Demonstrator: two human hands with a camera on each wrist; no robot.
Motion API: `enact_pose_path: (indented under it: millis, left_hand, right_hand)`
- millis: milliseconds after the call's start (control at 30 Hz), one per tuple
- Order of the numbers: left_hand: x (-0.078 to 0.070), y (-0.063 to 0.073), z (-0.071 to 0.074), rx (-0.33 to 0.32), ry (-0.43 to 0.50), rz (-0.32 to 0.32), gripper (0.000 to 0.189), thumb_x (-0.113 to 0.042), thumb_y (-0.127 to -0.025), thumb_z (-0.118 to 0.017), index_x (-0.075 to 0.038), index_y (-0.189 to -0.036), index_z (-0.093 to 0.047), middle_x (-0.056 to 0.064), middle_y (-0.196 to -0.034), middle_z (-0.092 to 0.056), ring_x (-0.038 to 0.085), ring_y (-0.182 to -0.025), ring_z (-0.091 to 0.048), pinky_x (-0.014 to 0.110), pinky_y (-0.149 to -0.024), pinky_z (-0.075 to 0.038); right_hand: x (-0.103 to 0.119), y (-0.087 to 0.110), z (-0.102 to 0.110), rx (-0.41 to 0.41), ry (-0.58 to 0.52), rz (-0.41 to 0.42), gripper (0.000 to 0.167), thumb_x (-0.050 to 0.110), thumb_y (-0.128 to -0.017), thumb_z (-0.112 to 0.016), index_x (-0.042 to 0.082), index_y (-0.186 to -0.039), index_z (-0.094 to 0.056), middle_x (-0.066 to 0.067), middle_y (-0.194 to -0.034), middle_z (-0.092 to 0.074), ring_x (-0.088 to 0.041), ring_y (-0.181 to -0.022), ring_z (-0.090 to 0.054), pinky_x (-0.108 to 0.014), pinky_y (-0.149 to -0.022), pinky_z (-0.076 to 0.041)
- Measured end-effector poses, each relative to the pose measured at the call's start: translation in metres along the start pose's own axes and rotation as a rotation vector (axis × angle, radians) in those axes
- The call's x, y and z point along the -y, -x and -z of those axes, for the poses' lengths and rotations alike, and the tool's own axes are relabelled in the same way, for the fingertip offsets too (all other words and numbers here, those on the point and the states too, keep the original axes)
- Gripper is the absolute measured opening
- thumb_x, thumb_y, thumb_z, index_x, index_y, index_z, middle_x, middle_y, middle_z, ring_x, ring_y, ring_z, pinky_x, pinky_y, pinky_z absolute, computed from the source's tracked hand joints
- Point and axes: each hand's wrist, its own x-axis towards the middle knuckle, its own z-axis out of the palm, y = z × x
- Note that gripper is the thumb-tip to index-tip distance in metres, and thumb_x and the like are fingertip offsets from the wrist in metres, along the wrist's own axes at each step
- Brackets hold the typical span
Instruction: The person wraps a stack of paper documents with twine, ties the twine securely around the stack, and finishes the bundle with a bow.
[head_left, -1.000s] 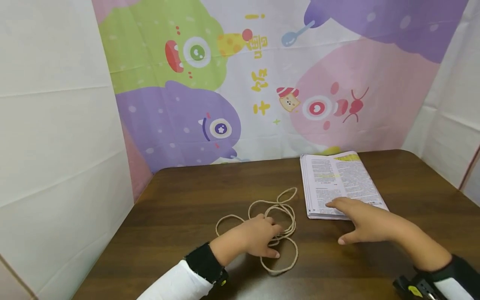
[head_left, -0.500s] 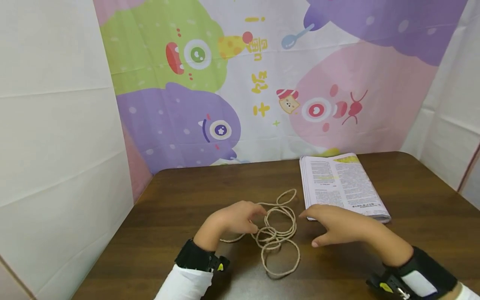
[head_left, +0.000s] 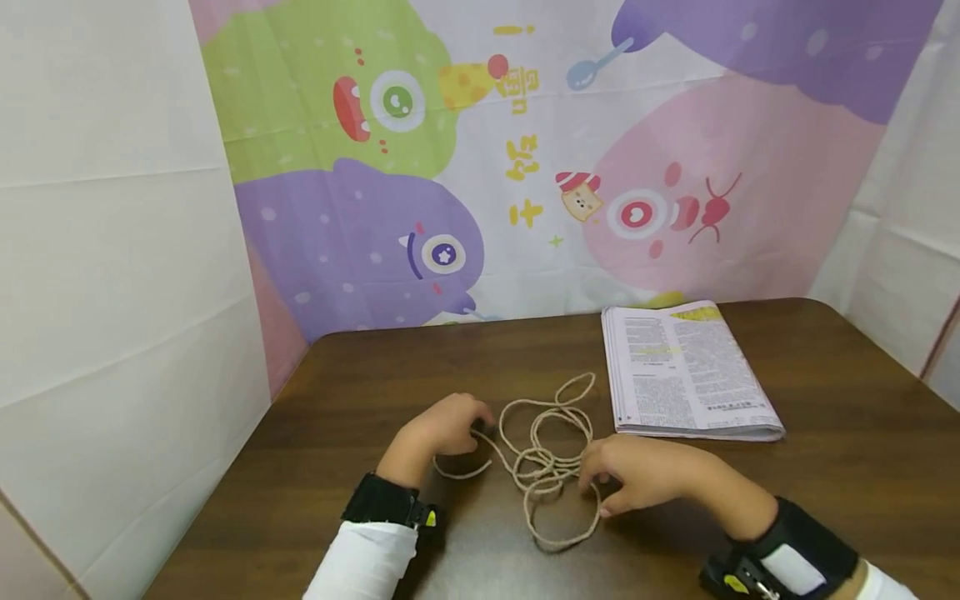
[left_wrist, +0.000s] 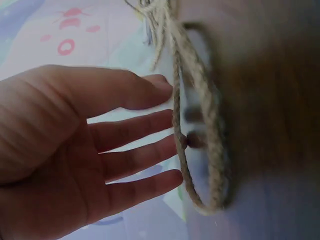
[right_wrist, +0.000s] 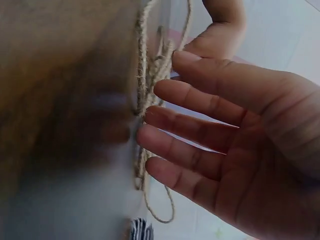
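a person's left hand [head_left: 442,429] and right hand [head_left: 645,471] are low over a table, fingers gently bent, thumbs parted from them. between them lies tangled beige twine [head_left: 542,457], one strand at the left fingertips, its coils at the right. beyond, to the right, a folded newspaper [head_left: 686,375]; behind, a cartoon-monster cloth [head_left: 525,175].

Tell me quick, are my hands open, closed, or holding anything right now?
Left hand: open, relaxed fingers at the twisted beige rope; contact can't be told.
Right hand: open, fingers relaxed at the rope's coils, no grip visible.
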Motion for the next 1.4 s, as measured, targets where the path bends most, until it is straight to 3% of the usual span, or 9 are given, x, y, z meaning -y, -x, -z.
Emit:
enact_pose_path:
  millis: [167,300,400,567,733,967,1167,1233,1400]
  left_hand:
    - [0.009,0.003,-0.002,-0.039,-0.032,0.049,0.023,0.013,-0.071,-0.068,-0.009,-0.078,-0.071,0.000,-0.078,-0.064,0.017,-0.075,-0.057,0.032,-0.067,-0.049]
    - [0.014,0.006,0.001,-0.069,-0.034,0.019,0.023,0.010,-0.070,-0.068,-0.012,-0.064,-0.065,-0.006,-0.064,-0.056,0.011,-0.063,-0.050,0.028,-0.059,-0.046]
    - [0.017,0.009,0.006,-0.067,-0.016,0.004,0.021,0.008,-0.071,-0.068,-0.012,-0.064,-0.066,-0.007,-0.064,-0.057,0.010,-0.063,-0.049,0.026,-0.059,-0.045]
    - [0.021,0.018,0.019,-0.060,0.061,0.037,0.017,0.005,-0.073,-0.073,-0.010,-0.069,-0.067,-0.007,-0.063,-0.057,0.009,-0.060,-0.051,0.024,-0.056,-0.045]
    - [0.026,0.034,0.032,-0.082,0.144,0.022,0.016,0.005,-0.077,-0.074,-0.009,-0.073,-0.068,-0.006,-0.065,-0.059,0.008,-0.058,-0.054,0.025,-0.054,-0.047]
    - [0.045,0.070,0.038,-0.177,0.241,0.008,0.011,0.004,-0.081,-0.072,-0.006,-0.079,-0.068,-0.004,-0.071,-0.063,0.008,-0.064,-0.056,0.027,-0.060,-0.049]
    - [0.073,0.096,0.033,-0.179,0.332,0.077,0.011,0.002,-0.082,-0.073,-0.006,-0.078,-0.066,-0.002,-0.070,-0.064,0.011,-0.064,-0.058,0.028,-0.057,-0.050]
    - [0.085,0.103,0.030,-0.159,0.366,0.118,0.009,0.001,-0.083,-0.072,-0.005,-0.079,-0.066,-0.001,-0.070,-0.064,0.013,-0.064,-0.059,0.029,-0.058,-0.050]
    - [0.115,0.124,0.024,-0.130,0.423,0.237,0.006,0.001,-0.085,-0.070,-0.001,-0.082,-0.066,0.002,-0.069,-0.063,0.018,-0.065,-0.061,0.033,-0.061,-0.049]
  right_hand:
    - [0.001,-0.004,-0.005,0.002,0.031,-0.012,0.021,0.008,-0.074,-0.080,0.016,-0.091,-0.071,0.011,-0.091,-0.053,-0.002,-0.076,-0.048,-0.019,-0.069,-0.044]
    - [0.002,-0.003,-0.006,0.022,0.039,-0.055,0.025,0.004,-0.065,-0.080,0.021,-0.074,-0.064,0.012,-0.081,-0.046,0.001,-0.070,-0.041,-0.018,-0.063,-0.039]
    - [0.001,0.000,-0.005,0.041,0.053,-0.061,0.028,0.004,-0.063,-0.081,0.021,-0.067,-0.060,0.015,-0.074,-0.046,0.002,-0.069,-0.040,-0.016,-0.062,-0.038]
    - [0.000,0.009,0.006,0.040,0.072,-0.047,0.025,0.005,-0.066,-0.081,0.021,-0.064,-0.062,0.017,-0.073,-0.045,0.004,-0.067,-0.041,-0.016,-0.062,-0.039]
    - [-0.003,0.026,0.022,0.039,-0.047,-0.033,0.022,0.004,-0.075,-0.077,0.019,-0.069,-0.063,0.018,-0.072,-0.049,0.004,-0.064,-0.045,-0.017,-0.058,-0.042]
    - [-0.020,0.069,0.038,0.011,-0.151,-0.056,0.021,0.005,-0.082,-0.073,0.019,-0.076,-0.059,0.020,-0.069,-0.049,0.006,-0.061,-0.044,-0.018,-0.054,-0.041]
    - [-0.045,0.117,0.040,0.003,-0.204,-0.134,0.022,0.001,-0.081,-0.072,0.016,-0.073,-0.059,0.022,-0.069,-0.047,0.007,-0.060,-0.041,-0.018,-0.049,-0.036]
    - [-0.055,0.138,0.040,-0.007,-0.202,-0.200,0.023,-0.002,-0.079,-0.071,0.015,-0.071,-0.058,0.021,-0.067,-0.046,0.006,-0.058,-0.040,-0.018,-0.048,-0.035]
    - [-0.078,0.187,0.045,-0.028,-0.152,-0.471,0.027,-0.008,-0.075,-0.067,0.013,-0.066,-0.053,0.014,-0.061,-0.042,0.001,-0.054,-0.037,-0.021,-0.048,-0.031]
